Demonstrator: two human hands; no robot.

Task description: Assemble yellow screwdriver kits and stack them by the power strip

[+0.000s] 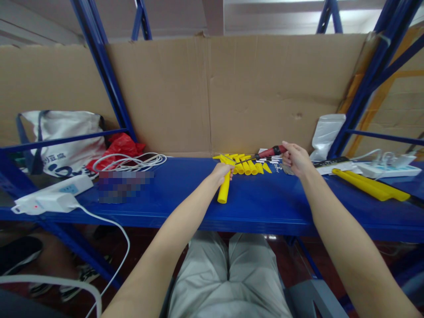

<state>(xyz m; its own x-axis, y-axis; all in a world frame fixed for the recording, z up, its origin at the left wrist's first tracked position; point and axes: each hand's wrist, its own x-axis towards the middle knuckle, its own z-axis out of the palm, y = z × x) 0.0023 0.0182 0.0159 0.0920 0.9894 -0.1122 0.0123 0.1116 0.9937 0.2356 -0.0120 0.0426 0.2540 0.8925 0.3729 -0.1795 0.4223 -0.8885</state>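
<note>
Over the blue shelf (172, 181), your left hand (224, 173) grips a yellow tube (224, 192), your right hand (294, 160) a screwdriver (266, 153), seemingly mid-work.

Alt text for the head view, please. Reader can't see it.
A person's left hand grips a yellow tube while the right hand holds a red-handled screwdriver, its shaft angled toward the left hand. More yellow pieces lie beyond on a blue bench, backed by cardboard.
</note>
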